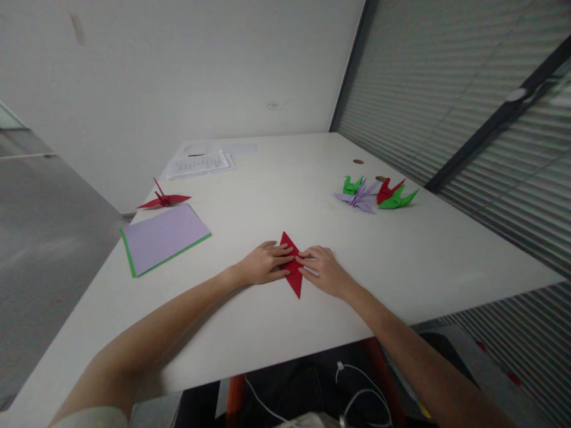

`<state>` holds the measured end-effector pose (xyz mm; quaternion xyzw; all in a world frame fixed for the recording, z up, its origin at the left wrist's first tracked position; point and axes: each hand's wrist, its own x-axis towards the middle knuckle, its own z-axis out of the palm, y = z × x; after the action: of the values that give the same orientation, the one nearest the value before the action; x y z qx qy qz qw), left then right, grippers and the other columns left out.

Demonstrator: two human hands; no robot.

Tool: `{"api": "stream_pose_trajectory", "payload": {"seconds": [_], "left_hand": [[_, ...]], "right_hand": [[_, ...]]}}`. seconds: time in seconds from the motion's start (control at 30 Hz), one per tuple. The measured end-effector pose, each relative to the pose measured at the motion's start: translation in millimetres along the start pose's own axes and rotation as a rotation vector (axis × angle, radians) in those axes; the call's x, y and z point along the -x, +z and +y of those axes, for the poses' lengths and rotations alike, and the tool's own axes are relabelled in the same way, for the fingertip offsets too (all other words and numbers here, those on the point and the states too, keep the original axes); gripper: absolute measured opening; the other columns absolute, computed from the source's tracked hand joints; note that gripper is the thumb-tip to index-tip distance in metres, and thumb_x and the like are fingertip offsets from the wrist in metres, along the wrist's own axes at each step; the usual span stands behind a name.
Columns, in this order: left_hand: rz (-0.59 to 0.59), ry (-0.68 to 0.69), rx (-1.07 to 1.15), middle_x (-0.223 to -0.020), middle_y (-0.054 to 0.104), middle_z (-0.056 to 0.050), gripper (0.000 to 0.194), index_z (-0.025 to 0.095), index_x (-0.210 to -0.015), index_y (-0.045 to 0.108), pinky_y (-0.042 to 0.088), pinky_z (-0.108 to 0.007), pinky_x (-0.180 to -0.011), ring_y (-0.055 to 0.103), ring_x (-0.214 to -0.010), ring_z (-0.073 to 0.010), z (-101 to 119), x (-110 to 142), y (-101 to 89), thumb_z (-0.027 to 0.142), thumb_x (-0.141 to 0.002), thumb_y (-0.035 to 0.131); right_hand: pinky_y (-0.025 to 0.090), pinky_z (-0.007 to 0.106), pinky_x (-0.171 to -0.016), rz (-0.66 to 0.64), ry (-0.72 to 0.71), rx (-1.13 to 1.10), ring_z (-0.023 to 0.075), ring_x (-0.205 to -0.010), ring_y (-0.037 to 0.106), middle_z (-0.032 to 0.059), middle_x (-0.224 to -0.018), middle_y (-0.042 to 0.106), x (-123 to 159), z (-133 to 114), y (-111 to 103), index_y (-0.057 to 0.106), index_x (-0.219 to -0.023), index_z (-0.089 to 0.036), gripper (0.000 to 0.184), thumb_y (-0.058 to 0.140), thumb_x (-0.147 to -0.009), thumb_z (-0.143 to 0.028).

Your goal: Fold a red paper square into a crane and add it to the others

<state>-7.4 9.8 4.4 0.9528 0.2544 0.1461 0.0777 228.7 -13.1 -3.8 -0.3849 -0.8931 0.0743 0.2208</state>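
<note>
A red piece of folded origami paper lies flat on the white table, shaped like a long diamond with one point away from me and one toward me. My left hand rests on its left side, fingers stretched out and pressing on the paper. From the right, my right hand reaches in with its fingertips on the paper's right edge, close to the left fingertips. The fingers cover the middle of the paper, so the folds there are partly hidden.
A red paper crane sits at the left, behind a stack of purple and green paper. Several folded cranes, including a purple one, stand at the back right. Printed sheets lie far left. Window blinds border the table's right side.
</note>
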Motion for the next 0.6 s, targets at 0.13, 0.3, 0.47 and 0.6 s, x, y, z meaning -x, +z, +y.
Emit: {"api": "stream_pose_trajectory", "payload": {"seconds": [0.13, 0.3, 0.47, 0.6], "left_hand": [[0.035, -0.007, 0.038, -0.135, 0.054, -0.012, 0.039, 0.021, -0.123, 0.058, 0.035, -0.048, -0.107, 0.049, -0.126, -0.0229, -2.0, 0.3, 2.4, 0.039, -0.089, 0.052], [0.082, 0.021, 0.098, -0.128, 0.059, -0.01, 0.038, 0.02, -0.11, 0.065, 0.035, -0.044, -0.107, 0.052, -0.122, -0.0232, -1.9, 0.2, 0.0, 0.046, -0.084, 0.057], [0.054, -0.01, 0.111, -0.118, 0.061, -0.013, 0.036, 0.017, -0.095, 0.066, 0.042, -0.042, -0.098, 0.056, -0.109, -0.0257, 1.5, -0.9, -4.7, 0.05, -0.08, 0.061], [0.066, -0.009, 0.116, -0.115, 0.06, -0.013, 0.032, 0.017, -0.094, 0.065, 0.044, -0.04, -0.094, 0.057, -0.106, -0.0241, 2.6, -0.9, -4.3, 0.045, -0.083, 0.057]], "right_hand": [[0.042, 0.043, -0.087, 0.036, 0.014, -0.017, 0.0241, -0.1, 0.055, 0.0092, -0.101, 0.065, 1.0, 0.1, 1.7, 0.069, -0.108, -0.023, 0.024, 0.055, -0.089, -0.029], [0.042, 0.041, -0.085, 0.035, 0.006, -0.062, 0.023, -0.096, 0.056, 0.0075, -0.094, 0.067, 1.4, -0.8, -0.1, 0.068, -0.109, -0.024, 0.025, 0.052, -0.09, -0.023], [0.04, 0.046, -0.092, 0.001, -0.047, -0.071, 0.0258, -0.113, 0.051, 0.0064, -0.118, 0.064, 0.8, -0.5, 0.1, 0.064, -0.117, -0.028, 0.031, 0.054, -0.088, -0.023], [0.041, 0.047, -0.092, -0.007, -0.02, -0.09, 0.0249, -0.112, 0.053, 0.0061, -0.118, 0.065, 0.3, -0.3, 1.1, 0.067, -0.113, -0.028, 0.027, 0.054, -0.089, -0.025]]}}
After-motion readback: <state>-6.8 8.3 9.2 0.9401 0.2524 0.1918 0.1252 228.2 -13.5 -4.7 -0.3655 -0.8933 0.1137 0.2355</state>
